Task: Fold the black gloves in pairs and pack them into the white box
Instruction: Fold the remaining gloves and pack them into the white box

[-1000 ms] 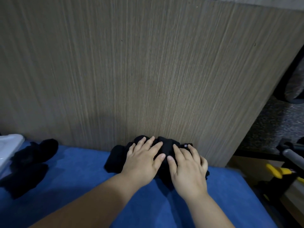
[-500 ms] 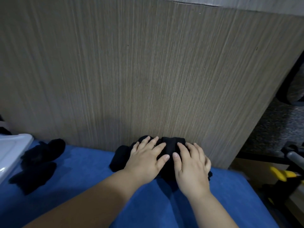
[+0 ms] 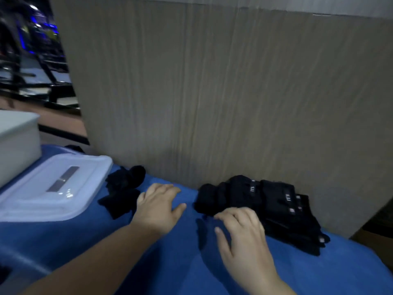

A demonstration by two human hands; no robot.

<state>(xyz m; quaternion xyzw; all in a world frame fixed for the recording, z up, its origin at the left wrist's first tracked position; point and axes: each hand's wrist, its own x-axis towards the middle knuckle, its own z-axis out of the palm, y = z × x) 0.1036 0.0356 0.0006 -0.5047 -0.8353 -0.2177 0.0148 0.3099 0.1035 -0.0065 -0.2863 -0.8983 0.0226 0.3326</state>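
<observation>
Left grip (image 3: 158, 207) released flat on counter (image 3: 319, 271), right grip (image 3: 242, 231) released beside folded gloves (image 3: 268, 201).
Stack not boxed; loose gloves (image 3: 125, 192) need folding; white box (image 3: 19, 143) interior hidden.

You have one view, from the wide-angle camera on your head. It faces forward and tilts down, looking along your forearms (image 3: 95, 258) from close range: your left hand (image 3: 158, 207) sits low in the centre of the frame, your right hand (image 3: 244, 237) at lower right, both large. The blue cloth-covered surface (image 3: 170, 262) spans the bottom of the frame. A tall grey-brown wood-grain panel (image 3: 234, 92) stands straight ahead and closes off most of the upper frame. The upper left corner looks past it into a dark, blurred room (image 3: 32, 50).
</observation>
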